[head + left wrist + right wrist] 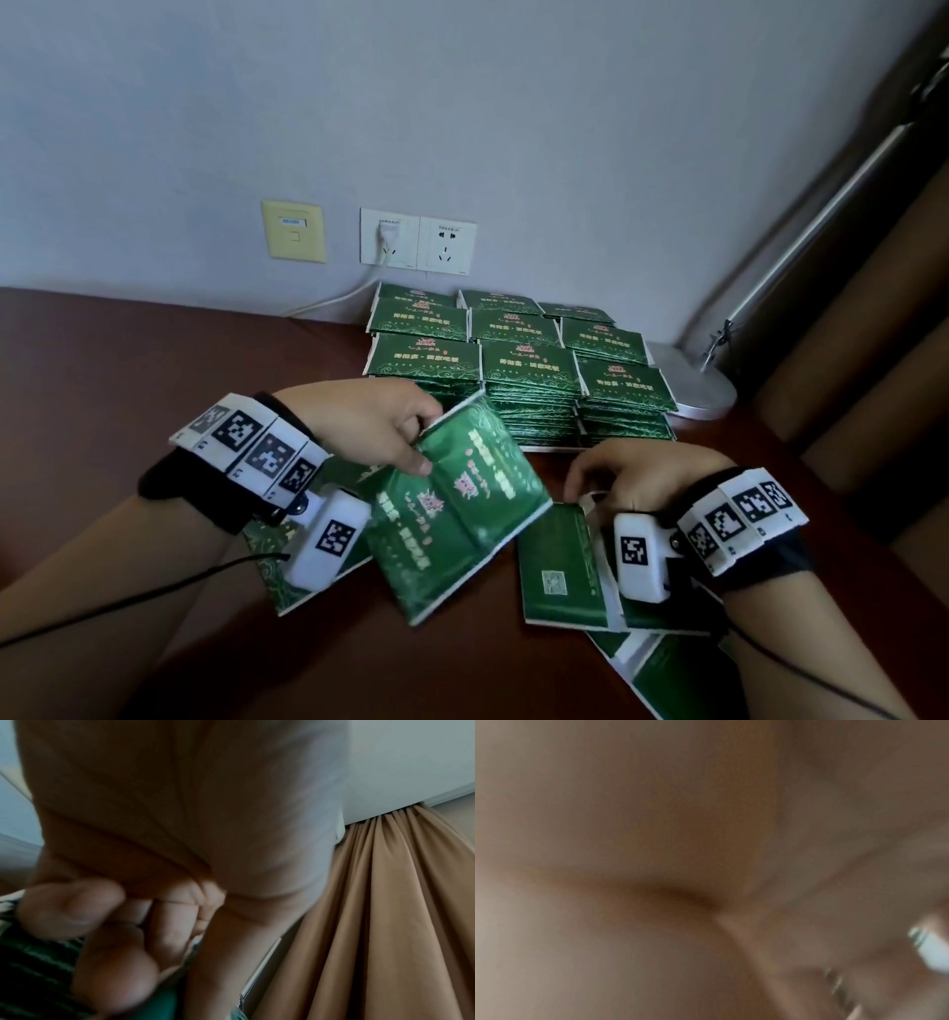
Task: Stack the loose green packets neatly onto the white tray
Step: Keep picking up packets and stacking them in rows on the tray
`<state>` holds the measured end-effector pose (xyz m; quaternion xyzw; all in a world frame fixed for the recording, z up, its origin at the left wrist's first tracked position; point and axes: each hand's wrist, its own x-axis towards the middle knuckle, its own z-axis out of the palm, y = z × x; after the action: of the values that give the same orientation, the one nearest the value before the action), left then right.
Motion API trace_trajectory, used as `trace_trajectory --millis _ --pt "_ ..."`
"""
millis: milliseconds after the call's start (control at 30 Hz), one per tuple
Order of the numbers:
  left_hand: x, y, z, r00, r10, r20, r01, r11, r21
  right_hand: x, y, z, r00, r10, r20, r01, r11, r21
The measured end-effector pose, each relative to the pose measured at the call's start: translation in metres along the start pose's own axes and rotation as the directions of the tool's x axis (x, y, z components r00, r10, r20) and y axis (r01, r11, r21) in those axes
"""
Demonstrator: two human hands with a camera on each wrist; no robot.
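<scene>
I judge most of the job done: stacked green packets (518, 360) fill the far rows at twelve o'clock, hiding the tray. My left hand (369, 426) pinches a small sheaf of packets (457, 509); my right hand (631, 473) curls onto a face-down packet (557, 565) at five o'clock. Several loose ones remain.

Loose packets (560, 565) lie before seemingly tray-borne stacks (518, 370).

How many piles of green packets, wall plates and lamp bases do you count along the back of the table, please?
Piles of green packets: 9
Yellow wall plate: 1
White wall plates: 2
Lamp base: 1
Total: 13
</scene>
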<state>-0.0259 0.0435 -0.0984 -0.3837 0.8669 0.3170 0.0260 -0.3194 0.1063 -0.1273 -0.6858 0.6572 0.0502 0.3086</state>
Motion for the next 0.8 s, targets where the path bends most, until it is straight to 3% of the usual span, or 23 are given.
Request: trace_trajectory --millis 167,300,467,567,667,800 --pt "-0.001 -0.010 0.002 0.996 -0.084 0.008 0.084 0.996 -0.009 -0.005 0.010 0.005 0.980 -0.100 -0.172 0.144 0.953 0.265" --pt "0.002 -0.014 0.003 0.993 -0.103 0.056 0.103 0.995 0.002 -0.017 0.033 0.016 0.933 -0.149 -0.328 0.279 0.875 0.396" --pt "0.005 -0.011 0.003 0.997 -0.076 -0.004 0.076 0.996 -0.040 -0.028 0.047 0.023 0.841 -0.086 -0.534 0.479 0.577 0.661" --pt "0.005 -0.009 0.004 0.998 -0.039 -0.050 0.035 0.997 -0.069 -0.024 0.050 0.023 0.841 -0.016 -0.541 0.490 0.445 0.750" --pt "0.005 -0.010 0.005 0.993 -0.021 -0.119 0.009 0.995 -0.103 -0.018 0.049 0.025 0.867 0.041 -0.496 0.413 0.498 0.762" --pt "0.005 -0.008 0.008 0.999 0.020 -0.046 -0.022 0.999 -0.036 -0.006 0.056 0.028 0.871 0.106 -0.479 0.350 0.549 0.759"
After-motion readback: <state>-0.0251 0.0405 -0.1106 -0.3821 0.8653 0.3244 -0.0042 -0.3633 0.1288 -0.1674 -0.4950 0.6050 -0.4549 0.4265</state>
